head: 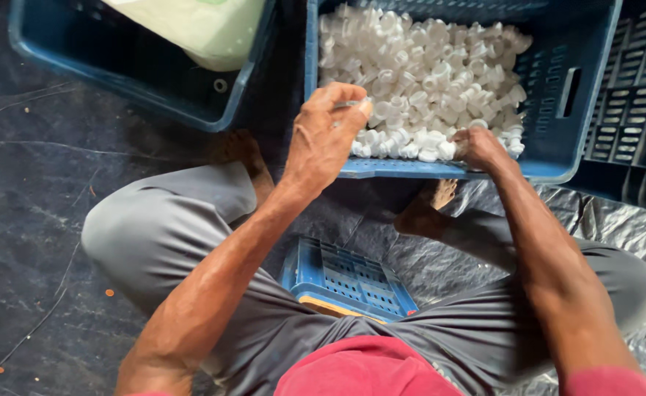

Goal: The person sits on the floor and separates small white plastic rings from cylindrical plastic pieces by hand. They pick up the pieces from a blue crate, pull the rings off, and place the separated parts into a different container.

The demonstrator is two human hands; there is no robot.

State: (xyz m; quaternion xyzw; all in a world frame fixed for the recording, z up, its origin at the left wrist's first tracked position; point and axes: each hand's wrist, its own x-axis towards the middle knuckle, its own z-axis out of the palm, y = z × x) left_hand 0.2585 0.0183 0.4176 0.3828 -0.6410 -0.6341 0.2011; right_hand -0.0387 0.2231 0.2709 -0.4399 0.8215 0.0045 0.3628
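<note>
Two hands work at one crate. My left hand [328,132] hangs above the near rim, fingertips pinched together on what looks like one small white plastic cap; I cannot tell more of it. My right hand [480,149] is curled low into the heap, what it grasps hidden. The heap of small white plastic caps [425,73] lies just ahead of both hands, the right one nearer, filling the blue slatted plastic crate [557,139]. Each cap is short, round and hollow. Another blue crate [348,282] sits under my knees.

1 head-worn camera looks steeply down, close over the lap, toward the blue crate [381,169] ahead.
</note>
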